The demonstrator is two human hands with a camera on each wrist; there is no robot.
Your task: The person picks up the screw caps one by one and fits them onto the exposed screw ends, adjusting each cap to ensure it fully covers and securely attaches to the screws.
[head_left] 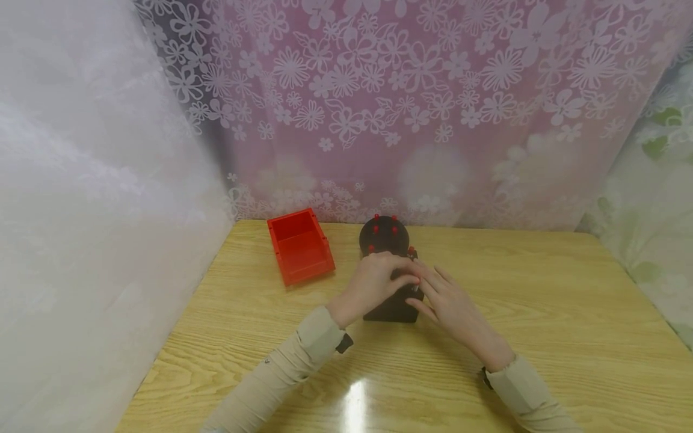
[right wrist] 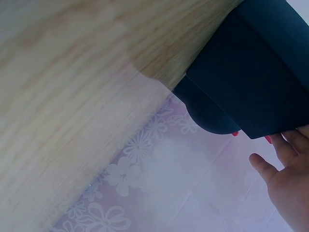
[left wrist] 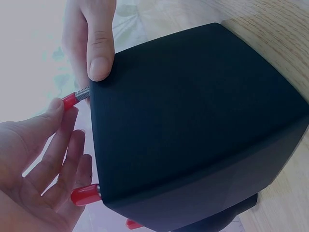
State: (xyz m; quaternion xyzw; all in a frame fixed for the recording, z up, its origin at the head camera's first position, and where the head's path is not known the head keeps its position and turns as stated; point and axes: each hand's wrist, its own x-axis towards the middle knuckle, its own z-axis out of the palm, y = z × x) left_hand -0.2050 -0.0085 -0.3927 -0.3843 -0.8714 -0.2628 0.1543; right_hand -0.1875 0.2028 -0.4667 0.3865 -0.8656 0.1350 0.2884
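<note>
A black box-shaped stand with a round black part behind it stands on the table. Several red-capped pegs stick up from both parts. My left hand is over the box top; in the left wrist view, its thumb and index finger pinch the red cap of a threaded screw at the box's edge. Another red cap stands at the near corner. My right hand rests on the box's right side with fairly straight fingers, its thumb lying against the near face.
An open red bin sits on the wooden table left of the stand. A flowered pink curtain hangs behind the table's back edge. Pale sheets hang at both sides.
</note>
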